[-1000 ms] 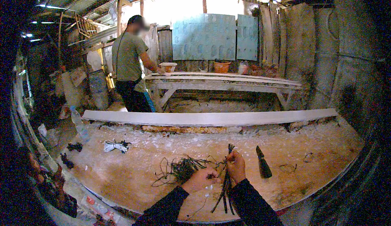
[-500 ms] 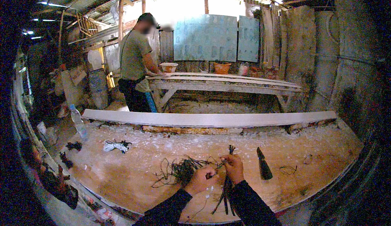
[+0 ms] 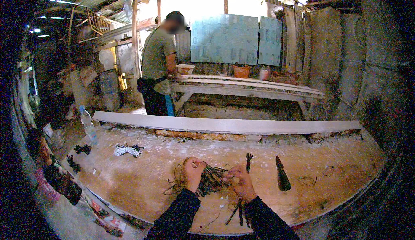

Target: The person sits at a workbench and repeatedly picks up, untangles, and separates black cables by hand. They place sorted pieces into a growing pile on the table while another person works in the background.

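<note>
A loose heap of dark strings [image 3: 212, 180] lies on the wooden tabletop between my hands. My left hand [image 3: 193, 171] is raised over the heap's left side, its fingers pinched on a thin dark string. To the right, my right hand [image 3: 243, 184] is closed round a bundle of dark flat strips [image 3: 241, 214]. The strip ends stick out above and below it, and its fingers hide the middle. A black tapered tool [image 3: 283, 177], like a knife or trowel, lies right of my right hand.
A tied hank of white cord [image 3: 127, 150], dark tangles [image 3: 82, 149] and a clear plastic bottle [image 3: 88, 125] are on the left. A long white strip [image 3: 225, 123] edges the table's far side. Another person [image 3: 158, 63] stands at a bench [image 3: 246, 89] beyond.
My left hand has moved up and left from beside my right hand, across the string heap. My right hand has stayed near the strips, shifting slightly down. The person beyond leans a little differently.
</note>
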Tool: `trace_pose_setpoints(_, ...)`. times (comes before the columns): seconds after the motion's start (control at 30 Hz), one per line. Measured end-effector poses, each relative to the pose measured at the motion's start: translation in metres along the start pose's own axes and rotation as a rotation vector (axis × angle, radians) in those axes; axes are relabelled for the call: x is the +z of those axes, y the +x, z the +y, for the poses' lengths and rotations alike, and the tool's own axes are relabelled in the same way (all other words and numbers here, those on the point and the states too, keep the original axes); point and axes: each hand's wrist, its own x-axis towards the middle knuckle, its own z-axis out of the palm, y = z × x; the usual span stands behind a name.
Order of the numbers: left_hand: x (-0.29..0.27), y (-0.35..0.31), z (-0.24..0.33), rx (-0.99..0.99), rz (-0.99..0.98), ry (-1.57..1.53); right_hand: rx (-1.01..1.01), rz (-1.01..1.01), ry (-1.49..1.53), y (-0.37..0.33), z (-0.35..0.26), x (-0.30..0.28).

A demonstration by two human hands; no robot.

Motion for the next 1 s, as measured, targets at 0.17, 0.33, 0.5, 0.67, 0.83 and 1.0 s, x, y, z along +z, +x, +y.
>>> trace_pose_setpoints(0.17, 0.001, 0.003, -0.011, -0.084, 0.015, 0.007, -0.122, -0.43, -0.044, -0.004, -0.016, 0.007)
trace_pose_setpoints(0.33, 0.005, -0.002, -0.013, -0.111, -0.008, -0.135, -0.077, -0.554, 0.079, -0.008, -0.017, 0.017)
trace_pose_setpoints(0.5, 0.006, -0.005, -0.014, -0.011, 0.002, 0.101, -0.077, -0.559, 0.071, -0.011, -0.022, 0.017)
trace_pose_setpoints(0.67, 0.009, -0.007, -0.012, 0.061, 0.013, 0.13, -0.239, -0.526, -0.113, -0.007, -0.022, 0.014)
trace_pose_setpoints(0.83, 0.008, -0.011, -0.002, 0.06, -0.046, 0.197, -0.093, -0.494, -0.074, -0.007, -0.019, 0.011)
trace_pose_setpoints(1.0, 0.009, -0.012, 0.006, 0.038, -0.106, 0.173, -0.162, -0.381, -0.201, -0.005, -0.018, 0.008)
